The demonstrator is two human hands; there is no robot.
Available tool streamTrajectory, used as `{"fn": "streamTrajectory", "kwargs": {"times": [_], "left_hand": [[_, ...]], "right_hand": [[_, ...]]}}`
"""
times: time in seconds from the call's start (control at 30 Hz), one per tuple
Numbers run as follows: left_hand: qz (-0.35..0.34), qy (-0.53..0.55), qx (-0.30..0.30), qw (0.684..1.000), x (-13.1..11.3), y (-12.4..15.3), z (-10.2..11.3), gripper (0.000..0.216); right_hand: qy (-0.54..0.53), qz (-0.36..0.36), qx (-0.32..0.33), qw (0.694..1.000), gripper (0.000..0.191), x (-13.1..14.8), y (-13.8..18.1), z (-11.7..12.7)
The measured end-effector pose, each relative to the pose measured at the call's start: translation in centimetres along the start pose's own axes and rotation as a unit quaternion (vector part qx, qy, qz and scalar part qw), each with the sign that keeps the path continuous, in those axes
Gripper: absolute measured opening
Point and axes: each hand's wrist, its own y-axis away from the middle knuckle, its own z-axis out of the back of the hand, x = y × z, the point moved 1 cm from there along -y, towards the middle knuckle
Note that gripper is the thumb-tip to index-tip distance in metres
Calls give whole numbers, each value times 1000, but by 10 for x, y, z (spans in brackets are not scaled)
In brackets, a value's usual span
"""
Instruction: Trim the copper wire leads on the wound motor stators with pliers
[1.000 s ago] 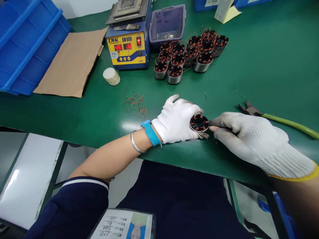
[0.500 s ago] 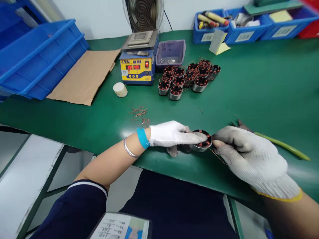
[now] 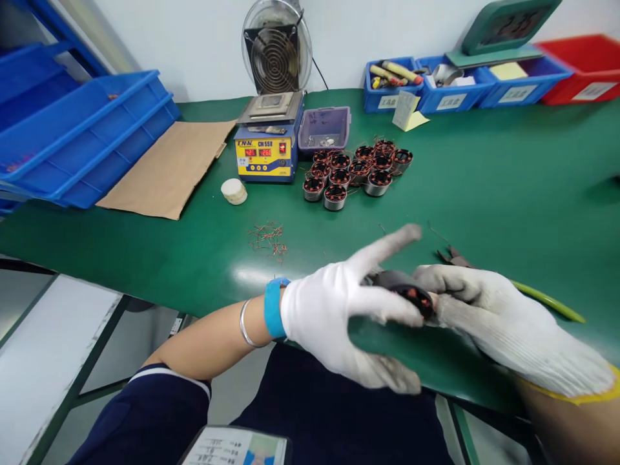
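Observation:
Both my hands wear white gloves and meet over the near edge of the green bench (image 3: 484,194). Between them is a small round motor stator (image 3: 405,290) with copper windings, lifted off the bench and tilted. My left hand (image 3: 349,313) grips it with thumb and fingers while its index finger points away. My right hand (image 3: 489,316) closes on the stator's right side. A group of several like stators (image 3: 356,169) stands further back on the bench.
A yellow and blue solder pot unit (image 3: 265,152) with a fan (image 3: 277,48) behind it, a purple tray (image 3: 323,129), a white roll (image 3: 234,191), cardboard (image 3: 169,168), blue crates (image 3: 72,139) at left, parts bins (image 3: 465,84) at back. Cut copper wire bits (image 3: 267,236). Green-handled cutters (image 3: 527,290) lie behind my right hand.
The camera view tilted up, so more of the back wall shows. The stator, held flat near the bench earlier, is now lifted and tilted between both hands; my left index finger has stretched out.

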Motion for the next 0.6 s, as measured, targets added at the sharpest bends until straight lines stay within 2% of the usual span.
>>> {"fn": "streamTrajectory", "kwargs": {"times": [0.07, 0.13, 0.2, 0.27, 0.3, 0.37, 0.43, 0.47, 0.5, 0.6], "left_hand": [[-35, -82, 6, 996, -4, 0, -4, 37], [-53, -136, 2, 989, -3, 0, -7, 31], [-73, -158, -7, 985, -2, -1, -11, 36], [-67, -128, -21, 989, 1, -3, -14, 43], [-44, -92, -41, 994, 2, -5, -14, 44], [58, 2, -124, 991, 5, -8, -14, 39], [193, 116, -189, 956, 10, -12, -13, 28], [254, 177, -184, 933, 12, -14, -12, 30], [302, 243, -140, 911, 13, -16, -12, 39], [360, 429, 85, 824, 13, -17, -11, 59]], "right_hand": [[84, 34, -30, 995, 40, 1, -1, 2], [167, 84, -88, 978, 28, 3, -2, 2], [223, 136, -135, 956, 25, 3, -1, 1], [256, 186, -166, 934, 23, 2, 1, 0], [267, 214, -184, 922, 21, 1, 3, -1], [286, 267, -226, 892, 15, -1, 7, -1], [300, 297, -260, 868, 11, -2, 10, -3], [302, 304, -271, 862, 12, -2, 12, -3], [299, 308, -279, 859, 13, -1, 13, -4], [280, 317, -286, 860, 14, 2, 15, -6]]}}
